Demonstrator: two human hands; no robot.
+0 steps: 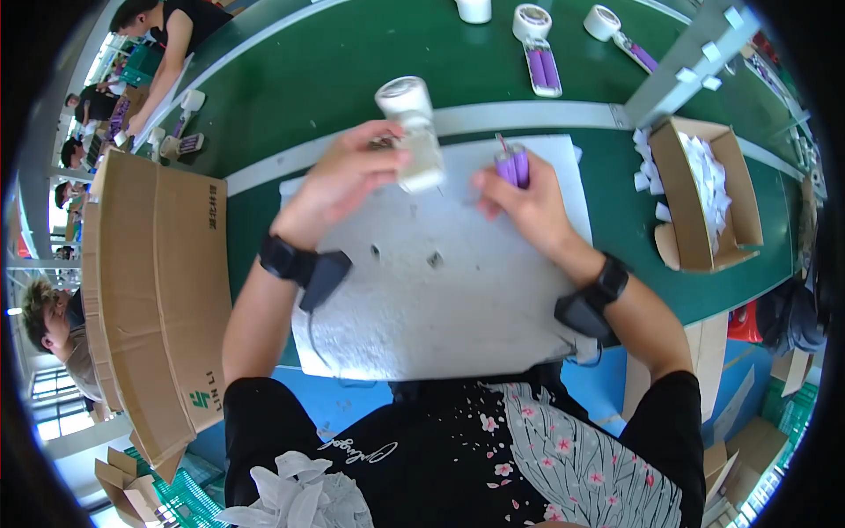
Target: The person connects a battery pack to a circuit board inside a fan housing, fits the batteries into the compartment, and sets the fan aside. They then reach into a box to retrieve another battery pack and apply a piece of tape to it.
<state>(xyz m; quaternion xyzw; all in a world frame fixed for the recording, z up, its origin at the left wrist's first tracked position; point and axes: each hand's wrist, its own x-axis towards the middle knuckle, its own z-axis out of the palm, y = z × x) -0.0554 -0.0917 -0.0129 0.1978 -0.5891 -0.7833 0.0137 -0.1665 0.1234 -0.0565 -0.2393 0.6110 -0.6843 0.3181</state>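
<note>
My left hand grips a white device housing by its handle, its round head pointing away from me. The open handle seems hollow, though its inside is blurred. In my right hand is a purple battery pack of joined cylindrical cells, with a thin red wire at its top. Both hands are above the far part of a worn silver-grey work mat, a short gap between the housing and the pack.
A tall cardboard box stands at my left. At the right, a small open box holds white strips. Beyond a metal rail, similar white devices with purple cells lie on the green bench. A metal post rises far right.
</note>
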